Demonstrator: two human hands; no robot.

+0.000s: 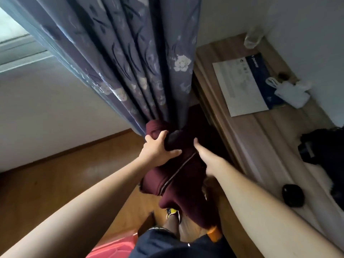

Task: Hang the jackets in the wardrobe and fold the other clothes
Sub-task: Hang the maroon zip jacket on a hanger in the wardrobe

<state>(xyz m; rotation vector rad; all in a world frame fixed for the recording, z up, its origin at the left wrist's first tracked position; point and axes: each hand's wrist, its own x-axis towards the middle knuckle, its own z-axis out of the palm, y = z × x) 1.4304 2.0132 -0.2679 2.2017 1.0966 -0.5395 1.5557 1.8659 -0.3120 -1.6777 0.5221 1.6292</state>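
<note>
Both hands are stretched forward on a maroon jacket (pixel 186 187), which hangs in the air between them and up against the lower edge of a blue-grey flowered curtain (pixel 139 62) just beyond the fingertips. The left hand (pixel 158 148) grips the jacket's upper part, its fingers curled over a dark fold of cloth at the top and its thumb pressed across the front. The right hand (pixel 204 157) lies along the jacket's other edge with the thumb pointing up; its fingers are hidden behind the cloth, so I cannot tell whether they close on it. A metal zipper (pixel 176 170) runs slantwise down the jacket from between the hands toward the person. To the right of the right hand runs a pale wooden counter (pixel 270 131), with a printed sheet (pixel 247 86), a white plastic bag (pixel 292 94) and a clear bottle (pixel 253 38) out beyond the hands. Nearer, to the right of the right forearm, lie a dark bundle of clothing (pixel 320 146) and a small black rounded object (pixel 293 195). Below and left of the left hand is a wooden floor (pixel 74 164).
</note>
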